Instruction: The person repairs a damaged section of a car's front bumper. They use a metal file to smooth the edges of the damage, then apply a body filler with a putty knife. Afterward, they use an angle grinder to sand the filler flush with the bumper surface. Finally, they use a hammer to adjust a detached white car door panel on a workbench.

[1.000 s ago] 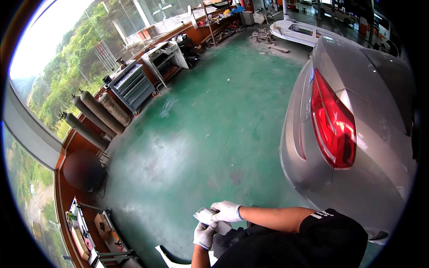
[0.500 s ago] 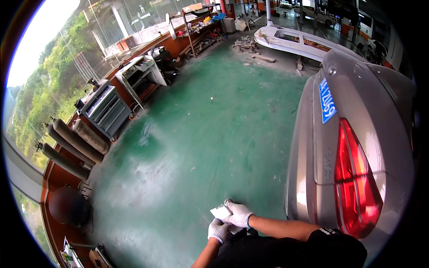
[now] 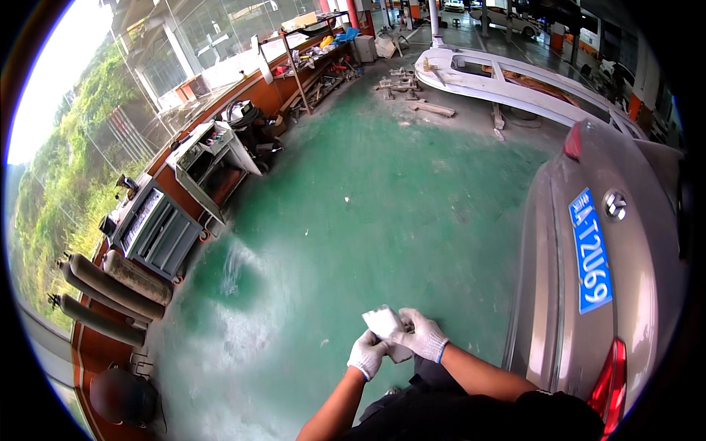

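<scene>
Both my hands wear white knitted gloves and meet low in the middle of the view, above the green floor. A white, flat piece (image 3: 383, 321) with a rectangular end is gripped between them; whether it is cloth, paper or plastic I cannot make out. My left hand (image 3: 367, 356) closes on its lower left side. From the right, my right hand (image 3: 422, 336) holds it, fingers bent over its edge. Part of the piece also shows below the gloves. Its middle is hidden by my fingers.
A brown-grey car's rear (image 3: 551, 279) stands close on my right. Grey gas cylinders (image 3: 121, 283), a grey tool cabinet (image 3: 158, 228) and a white open cabinet (image 3: 213, 162) line the left wall. A white vehicle frame (image 3: 485, 82) lies at the far right.
The view has shifted, so more of the car's rear and its plate shows. My hands sit a little higher and farther right, still holding the white piece, of which more is visible.
</scene>
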Demonstrator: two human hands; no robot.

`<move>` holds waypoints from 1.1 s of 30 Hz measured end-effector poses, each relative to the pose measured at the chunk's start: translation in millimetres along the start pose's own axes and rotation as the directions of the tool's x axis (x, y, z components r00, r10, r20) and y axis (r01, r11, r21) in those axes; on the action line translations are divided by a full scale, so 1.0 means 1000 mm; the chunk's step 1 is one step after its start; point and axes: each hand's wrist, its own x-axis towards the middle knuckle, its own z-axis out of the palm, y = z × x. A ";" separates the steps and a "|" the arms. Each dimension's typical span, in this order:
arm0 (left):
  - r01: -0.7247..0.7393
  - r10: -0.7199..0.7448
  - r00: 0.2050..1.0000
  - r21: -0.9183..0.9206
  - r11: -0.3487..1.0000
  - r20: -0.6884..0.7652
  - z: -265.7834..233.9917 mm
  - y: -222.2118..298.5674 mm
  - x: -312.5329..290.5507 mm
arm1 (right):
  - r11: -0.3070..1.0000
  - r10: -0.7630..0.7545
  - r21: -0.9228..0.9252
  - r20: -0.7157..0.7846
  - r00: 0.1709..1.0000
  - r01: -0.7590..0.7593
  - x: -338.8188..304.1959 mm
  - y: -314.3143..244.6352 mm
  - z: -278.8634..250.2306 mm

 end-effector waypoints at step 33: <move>0.137 -0.054 0.933 -0.212 0.968 0.355 -0.068 0.353 0.857 | 0.927 0.210 0.290 0.128 0.969 -0.239 0.859 -0.131 -0.250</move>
